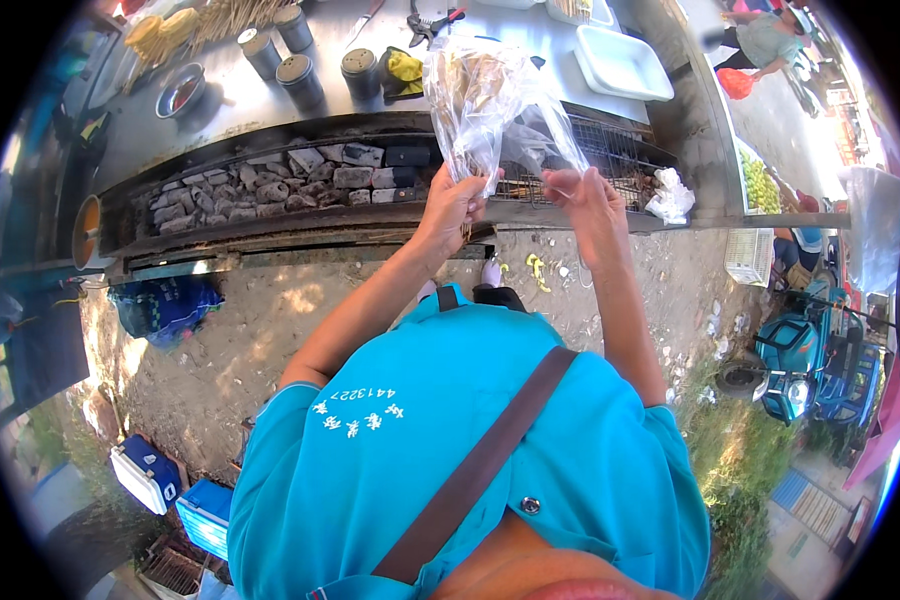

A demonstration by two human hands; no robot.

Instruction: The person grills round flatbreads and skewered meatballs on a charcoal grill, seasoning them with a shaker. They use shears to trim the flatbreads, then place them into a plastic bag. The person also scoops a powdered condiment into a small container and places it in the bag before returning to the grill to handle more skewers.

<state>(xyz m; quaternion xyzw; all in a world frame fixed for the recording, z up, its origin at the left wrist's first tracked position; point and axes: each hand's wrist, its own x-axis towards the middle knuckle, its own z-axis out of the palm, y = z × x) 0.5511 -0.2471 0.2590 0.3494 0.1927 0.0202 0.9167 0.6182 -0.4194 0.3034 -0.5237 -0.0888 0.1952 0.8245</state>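
I hold a clear plastic bag (480, 100) with skewered food inside, raised over a long charcoal grill (300, 180). My left hand (453, 203) grips the bag's gathered neck together with the skewer sticks. My right hand (582, 195) pinches the bag's other edge, pulling the plastic out to the right. Both hands are above the grill's near rim, beside a wire grate (610, 150) lying over the coals.
A metal counter behind the grill carries several lidded shaker jars (300, 80), a small bowl (180, 92), tongs (425, 22), a yellow cloth (403, 68) and a white tray (620, 62). A crumpled white bag (670, 195) sits at the grill's right end. Blue coolers (155, 470) stand on the dirt. Another person (765, 40) is far right.
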